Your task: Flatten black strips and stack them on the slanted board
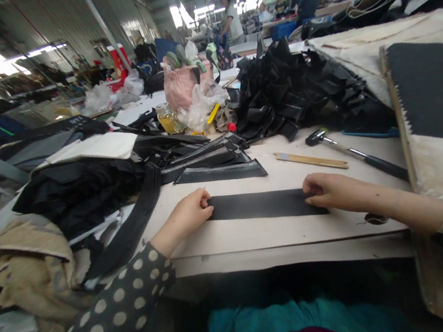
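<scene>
A flat black strip (258,206), of leather or a similar sheet material, lies lengthwise across the pale work board (232,238) in front of me. My left hand (194,208) pinches its left end between thumb and fingers. At the other end, my right hand (324,191) is closed on the strip's upper right corner, and the lower right corner shows below the fingers. Just beyond the strip lies a black trapezoid piece (220,173) with pale edges, near a stack of similar strips (203,155).
A hammer (355,152) and a flat wooden stick (311,160) lie behind my right hand. Farther back rises a large heap of black pieces (296,86). Black fabric (80,188) is piled at left, and a board (403,124) stands along the right. Other people work in the background.
</scene>
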Demonstrator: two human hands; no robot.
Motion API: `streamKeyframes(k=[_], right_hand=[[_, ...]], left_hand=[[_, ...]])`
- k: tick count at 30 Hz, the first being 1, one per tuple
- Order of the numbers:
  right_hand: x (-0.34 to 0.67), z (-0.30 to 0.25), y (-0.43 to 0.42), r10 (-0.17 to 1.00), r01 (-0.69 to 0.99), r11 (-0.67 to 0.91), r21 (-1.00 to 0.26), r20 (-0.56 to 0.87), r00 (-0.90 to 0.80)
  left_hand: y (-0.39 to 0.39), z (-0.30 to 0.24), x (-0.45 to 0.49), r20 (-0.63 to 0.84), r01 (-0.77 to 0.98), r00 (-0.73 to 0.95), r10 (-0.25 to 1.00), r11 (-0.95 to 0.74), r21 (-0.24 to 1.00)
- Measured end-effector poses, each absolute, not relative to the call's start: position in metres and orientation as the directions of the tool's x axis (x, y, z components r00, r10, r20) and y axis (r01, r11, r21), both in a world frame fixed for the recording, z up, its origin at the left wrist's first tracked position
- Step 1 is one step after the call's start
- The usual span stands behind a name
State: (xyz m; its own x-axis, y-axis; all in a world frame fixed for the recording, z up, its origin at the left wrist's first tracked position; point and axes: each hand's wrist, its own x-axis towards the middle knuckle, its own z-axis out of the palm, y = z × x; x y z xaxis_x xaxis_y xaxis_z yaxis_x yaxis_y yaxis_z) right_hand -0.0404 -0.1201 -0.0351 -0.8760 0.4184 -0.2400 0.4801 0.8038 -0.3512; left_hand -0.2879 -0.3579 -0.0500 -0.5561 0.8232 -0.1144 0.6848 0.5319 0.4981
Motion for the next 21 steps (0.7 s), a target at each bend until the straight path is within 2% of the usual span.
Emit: streamKeyframes(k=[10,21], right_hand=[[-0.0429,-0.0390,-0.1191,0.454,0.544,0.681,-0.490,-0.300,-0.839],[-0.0436,-0.0400,-0.1186,0.445,0.515,0.670,-0.535,-0.266,-0.855]], left_hand=[[-0.3563,-0.0454,-0.2860,-0.105,0.719,-0.551,0.828,0.535,0.444],[-0.3575,-0.0426,-0.2900,-0.138,0.712,-0.549,0.824,0.548,0.440]])
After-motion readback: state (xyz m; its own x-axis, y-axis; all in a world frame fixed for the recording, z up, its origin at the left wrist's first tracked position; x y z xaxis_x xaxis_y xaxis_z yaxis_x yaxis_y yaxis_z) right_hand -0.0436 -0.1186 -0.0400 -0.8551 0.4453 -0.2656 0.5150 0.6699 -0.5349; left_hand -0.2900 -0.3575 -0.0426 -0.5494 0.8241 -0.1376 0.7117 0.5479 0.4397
